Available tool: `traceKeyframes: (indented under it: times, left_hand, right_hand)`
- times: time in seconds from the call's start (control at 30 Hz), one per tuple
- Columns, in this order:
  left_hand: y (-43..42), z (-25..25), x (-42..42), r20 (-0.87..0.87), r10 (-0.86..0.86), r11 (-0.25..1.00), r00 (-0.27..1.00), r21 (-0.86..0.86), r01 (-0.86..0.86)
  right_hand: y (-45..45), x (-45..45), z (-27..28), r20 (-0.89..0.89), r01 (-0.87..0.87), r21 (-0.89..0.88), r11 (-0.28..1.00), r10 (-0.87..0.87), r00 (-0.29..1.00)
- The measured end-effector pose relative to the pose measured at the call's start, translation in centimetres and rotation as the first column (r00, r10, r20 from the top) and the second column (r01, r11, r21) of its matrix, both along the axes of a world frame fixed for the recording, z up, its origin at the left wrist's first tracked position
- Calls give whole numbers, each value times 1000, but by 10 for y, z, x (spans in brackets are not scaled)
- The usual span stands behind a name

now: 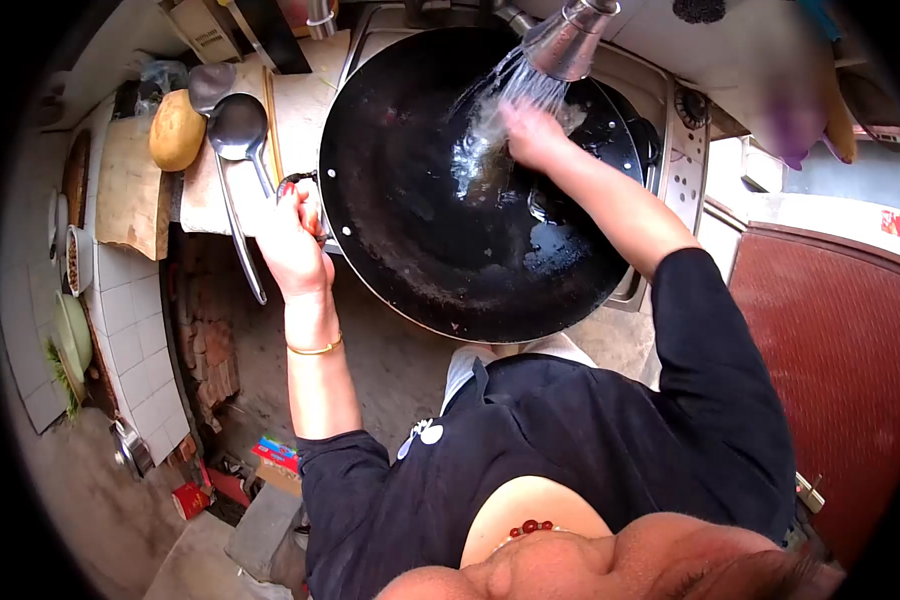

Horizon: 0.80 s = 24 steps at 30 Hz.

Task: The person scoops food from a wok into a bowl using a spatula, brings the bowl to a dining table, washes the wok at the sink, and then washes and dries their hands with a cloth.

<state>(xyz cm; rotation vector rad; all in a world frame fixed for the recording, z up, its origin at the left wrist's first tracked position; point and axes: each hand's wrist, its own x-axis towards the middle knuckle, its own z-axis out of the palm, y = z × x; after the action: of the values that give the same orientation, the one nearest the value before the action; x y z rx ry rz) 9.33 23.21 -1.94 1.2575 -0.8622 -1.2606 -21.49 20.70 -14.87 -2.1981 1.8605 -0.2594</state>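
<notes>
A large black wok lies tilted over the sink, with some water on its inside. My left hand is closed round the wok's handle on the left rim. Under the faucet head, water sprays down onto my right hand, which is inside the wok near its upper right. The fingers of my right hand are blurred and covered by splashing water, so what they hold, if anything, is hidden.
Left of the wok are a metal ladle, chopsticks, a yellow melon-like item and a wooden board. A green bowl stands at far left. A red panel is on the right.
</notes>
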Motion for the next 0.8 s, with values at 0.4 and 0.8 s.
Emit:
traceKeyframes:
  times: [0.4, 0.8]
  left_hand:
    - [-2, -10, 8, 6, 3, 1000, 1000, 6, -3]
    - [-2, -14, 12, 7, -20, 999, 1000, 32, 19]
  right_hand:
    - [46, 108, 35, 367, -454, 15, 891, 417, 831]
    - [-94, 109, 31, 402, 361, -77, 929, -303, 864]
